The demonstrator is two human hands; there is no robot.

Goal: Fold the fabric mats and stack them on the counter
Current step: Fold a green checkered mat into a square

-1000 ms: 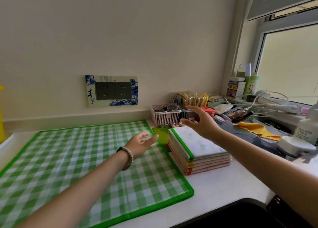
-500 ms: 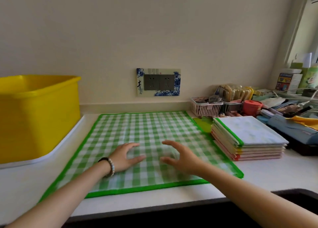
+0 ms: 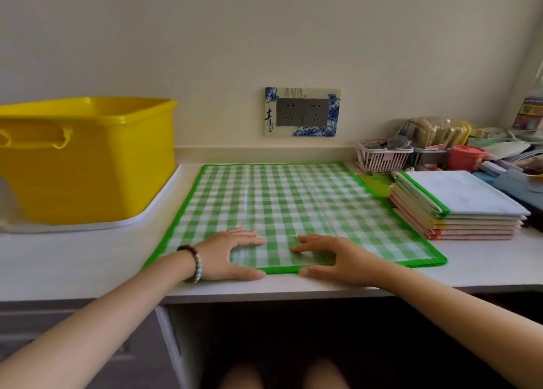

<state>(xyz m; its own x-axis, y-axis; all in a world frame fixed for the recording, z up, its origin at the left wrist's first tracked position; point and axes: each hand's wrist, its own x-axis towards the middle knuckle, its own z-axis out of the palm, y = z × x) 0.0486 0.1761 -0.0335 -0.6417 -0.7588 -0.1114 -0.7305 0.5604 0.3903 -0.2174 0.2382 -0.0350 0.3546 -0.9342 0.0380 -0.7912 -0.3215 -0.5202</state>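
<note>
While left hand [image 3: 224, 255], right hand [image 3: 335, 258] touch checked mat [image 3: 293, 200], fingers [image 3: 249, 239] spread | white counter [image 3: 88, 256] | cream wall [image 3: 205, 50]

Soft daylight from right; mild overall blur; wide-angle bending at edges (especially corners).

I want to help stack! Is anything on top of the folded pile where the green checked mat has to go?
Nothing visible. The folded pile is bare on top; the green checked mat lies flat beside it, left hand and right hand resting on its near edge.
</note>
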